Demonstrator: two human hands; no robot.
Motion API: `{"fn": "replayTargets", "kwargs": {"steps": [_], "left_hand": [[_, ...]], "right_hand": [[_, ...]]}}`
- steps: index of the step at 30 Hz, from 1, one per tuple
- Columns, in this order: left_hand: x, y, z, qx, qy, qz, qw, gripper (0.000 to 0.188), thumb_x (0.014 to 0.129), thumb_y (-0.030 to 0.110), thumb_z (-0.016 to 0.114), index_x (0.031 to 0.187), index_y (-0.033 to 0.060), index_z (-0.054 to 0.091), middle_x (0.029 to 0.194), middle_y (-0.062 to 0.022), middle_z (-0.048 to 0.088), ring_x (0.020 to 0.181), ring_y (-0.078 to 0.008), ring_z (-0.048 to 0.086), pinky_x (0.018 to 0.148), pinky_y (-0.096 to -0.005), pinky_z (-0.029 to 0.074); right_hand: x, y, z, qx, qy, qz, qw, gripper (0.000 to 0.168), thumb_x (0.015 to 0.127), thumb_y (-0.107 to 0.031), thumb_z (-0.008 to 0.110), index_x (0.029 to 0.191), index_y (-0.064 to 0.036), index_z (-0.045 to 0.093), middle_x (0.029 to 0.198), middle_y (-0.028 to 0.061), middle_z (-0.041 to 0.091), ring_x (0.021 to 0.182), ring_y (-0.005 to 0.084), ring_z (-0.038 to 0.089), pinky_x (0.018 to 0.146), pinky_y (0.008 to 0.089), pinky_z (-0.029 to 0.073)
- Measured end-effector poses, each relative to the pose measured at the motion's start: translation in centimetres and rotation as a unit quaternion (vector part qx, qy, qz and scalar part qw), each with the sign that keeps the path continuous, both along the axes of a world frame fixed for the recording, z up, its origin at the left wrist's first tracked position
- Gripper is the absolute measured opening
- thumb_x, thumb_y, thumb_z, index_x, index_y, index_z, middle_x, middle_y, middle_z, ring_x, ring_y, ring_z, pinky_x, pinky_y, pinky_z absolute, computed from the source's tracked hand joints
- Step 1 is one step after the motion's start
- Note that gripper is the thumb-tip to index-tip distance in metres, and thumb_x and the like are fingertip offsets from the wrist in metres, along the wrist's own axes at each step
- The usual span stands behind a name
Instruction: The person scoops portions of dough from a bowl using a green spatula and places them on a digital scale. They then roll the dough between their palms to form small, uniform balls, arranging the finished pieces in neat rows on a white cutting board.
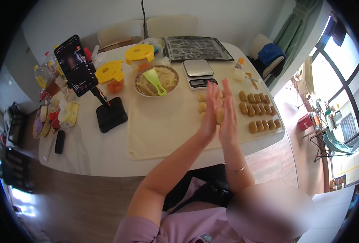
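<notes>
My left hand (210, 115) and my right hand (228, 118) are raised palm to palm over the cream-coloured mat (164, 130). Between the palms sits a piece of tan dough (219, 116), partly hidden by the fingers. Round dough balls (201, 107) lie on the mat behind and left of my hands, some of them covered from view. To the right stand rows of short brown dough logs (254, 110). A patterned bowl (136, 88) of pale yellow paste, with a green spatula (154, 81) on it, is further left.
A kitchen scale (198, 68) and a black baking tray (229, 57) lie beyond my hands. Yellow-lidded containers (110, 73) and a phone (76, 65) on a black stand (111, 114) are at the left. An orange-capped bottle (240, 63) and a brush (252, 79) lie at the back right.
</notes>
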State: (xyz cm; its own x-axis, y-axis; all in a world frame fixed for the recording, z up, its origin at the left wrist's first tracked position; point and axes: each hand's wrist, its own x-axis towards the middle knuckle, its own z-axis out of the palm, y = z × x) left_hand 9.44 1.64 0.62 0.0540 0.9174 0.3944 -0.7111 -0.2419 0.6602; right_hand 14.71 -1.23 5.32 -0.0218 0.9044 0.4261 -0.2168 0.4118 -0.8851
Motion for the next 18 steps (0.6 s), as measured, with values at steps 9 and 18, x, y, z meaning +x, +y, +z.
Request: {"fn": "replayTargets", "kwargs": {"steps": [9,18], "left_hand": [[-0.5,-0.3,-0.3,-0.041,-0.126,-0.113,0.985,0.084,0.092,0.072,0.023,0.154,0.0235,-0.005,0.161,-0.005,0.0,0.147,-0.0238,0.012,0.118,-0.0435,0.013],[-0.4,0.1,-0.1,-0.006,-0.014,0.062,0.998,0.084,0.092,0.072,0.026,0.154,0.0226,-0.001,0.161,-0.0082,0.004,0.148,-0.0254,0.004,0.118,-0.0451,0.007]], "right_hand": [[2.6,3.2,-2.5,-0.058,-0.075,-0.018,0.995,0.055,0.104,-0.033,0.04,0.149,-0.004,0.029,0.142,0.0118,0.04,0.119,0.0197,0.044,0.102,0.03,0.035],[1.3,0.1,-3.4,0.005,0.032,0.074,0.997,0.062,0.104,-0.043,0.03,0.151,-0.003,0.021,0.158,0.0116,0.018,0.146,0.0255,0.013,0.118,0.0395,0.011]]}}
